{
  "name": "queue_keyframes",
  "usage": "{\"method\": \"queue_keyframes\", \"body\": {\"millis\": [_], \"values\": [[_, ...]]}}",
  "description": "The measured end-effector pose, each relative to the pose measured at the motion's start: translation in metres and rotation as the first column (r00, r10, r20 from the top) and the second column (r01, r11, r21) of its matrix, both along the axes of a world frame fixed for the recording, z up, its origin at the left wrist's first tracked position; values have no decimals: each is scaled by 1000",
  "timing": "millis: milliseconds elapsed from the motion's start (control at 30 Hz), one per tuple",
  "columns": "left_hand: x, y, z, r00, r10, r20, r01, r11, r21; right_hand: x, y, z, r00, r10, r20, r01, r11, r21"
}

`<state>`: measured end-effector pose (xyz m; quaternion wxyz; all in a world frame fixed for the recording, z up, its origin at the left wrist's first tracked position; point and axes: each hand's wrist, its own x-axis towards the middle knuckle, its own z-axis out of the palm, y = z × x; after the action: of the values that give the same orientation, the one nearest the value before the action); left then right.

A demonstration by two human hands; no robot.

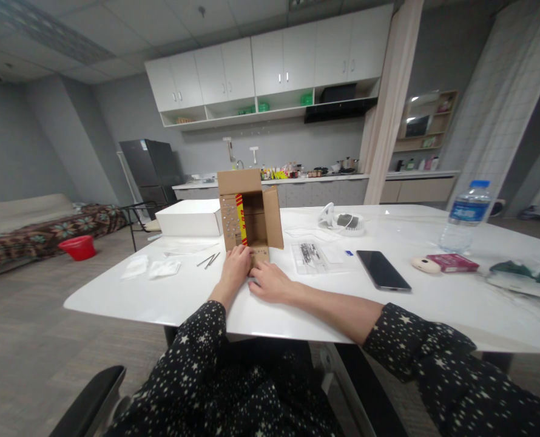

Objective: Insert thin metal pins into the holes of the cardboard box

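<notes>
Fingers [241,254] of the left hand [236,267] lie together and flat on the lower flap of the cardboard box [250,212], pressing it down against the white surface [161,297]; they pinch nothing. Just beside it, the right hand [270,283] rests palm down on the surface, its fingers loosely together and pointing toward the left of the frame, their tips at the flap's edge beside the left hand. Whether they actually touch the cardboard cannot be told.

The box lies on its side a little left of the frame's centre, its open mouth facing the person, one flap standing up, one swung out to the right, one laid down under the hands. A yellow and red strip shows inside its left wall.

Behind the box to the left sits a flat white box [189,217]. Left of the hands lie two thin metal pins [210,260] and crumpled white wrappers [151,267]. Right of the hands are a clear bag of small parts [310,255], a dark phone [383,271], a pink packet [452,262], and a water bottle [465,217] toward the right edge.
</notes>
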<state>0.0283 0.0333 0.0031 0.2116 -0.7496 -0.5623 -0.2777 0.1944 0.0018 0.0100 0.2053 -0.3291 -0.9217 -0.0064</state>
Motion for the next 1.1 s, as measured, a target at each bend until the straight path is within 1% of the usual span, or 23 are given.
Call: {"method": "queue_keyframes", "body": {"millis": [433,767,1100], "values": [[1,0,1,999,27,-37,-27,1000,-2,0,0,-1,1000,1,-4,-1,1000,-5],[5,-4,5,999,45,-29,-45,999,-28,0,-1,2,1000,-1,2,1,1000,-9],[2,0,3,996,44,-77,-44,999,-1,0,-1,1,1000,1,0,-1,1000,-8]]}}
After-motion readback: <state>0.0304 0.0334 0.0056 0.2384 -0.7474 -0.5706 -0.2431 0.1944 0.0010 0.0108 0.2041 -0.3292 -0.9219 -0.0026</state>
